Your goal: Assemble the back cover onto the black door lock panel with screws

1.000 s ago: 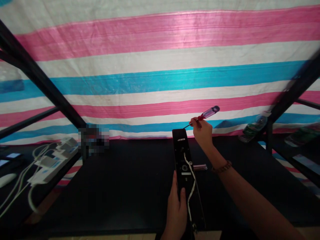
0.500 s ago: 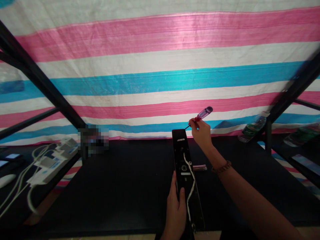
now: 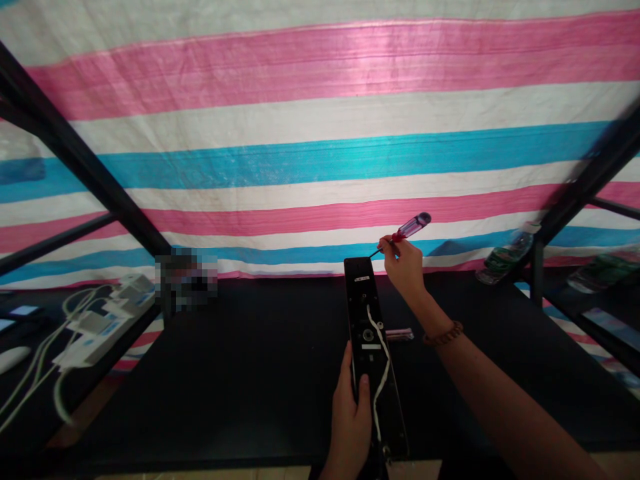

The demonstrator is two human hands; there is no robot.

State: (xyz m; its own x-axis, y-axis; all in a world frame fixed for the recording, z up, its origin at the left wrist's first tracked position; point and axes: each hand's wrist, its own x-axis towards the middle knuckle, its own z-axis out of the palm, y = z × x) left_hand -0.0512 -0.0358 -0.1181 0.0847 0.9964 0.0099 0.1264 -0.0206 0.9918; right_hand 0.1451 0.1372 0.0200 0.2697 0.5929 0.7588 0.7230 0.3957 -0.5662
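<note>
A long black panel-like device [image 3: 357, 303] with a white cable [image 3: 386, 373] along its face stands tilted over the table's front half. My left hand [image 3: 351, 407] grips its lower left edge, thumb on the face and fingers along the side. In my right hand [image 3: 403, 262] is a screwdriver [image 3: 413, 225] with a clear purple and red handle, pinched near the base of its shaft. The shaft slants down to the left, its tip at the device's top right corner. Whether the tip sits in a screw is too small to tell.
On the black table [image 3: 250, 373], a small pink and clear item [image 3: 400, 334] lies right of the device. A white power strip [image 3: 97, 327] with cables is at left. A water bottle [image 3: 507, 255] leans by the right frame post. A striped tarp [image 3: 320, 160] hangs behind.
The screwdriver's handle and my right hand have shifted very slightly to the right. My left hand and the device stay nearly as they were.
</note>
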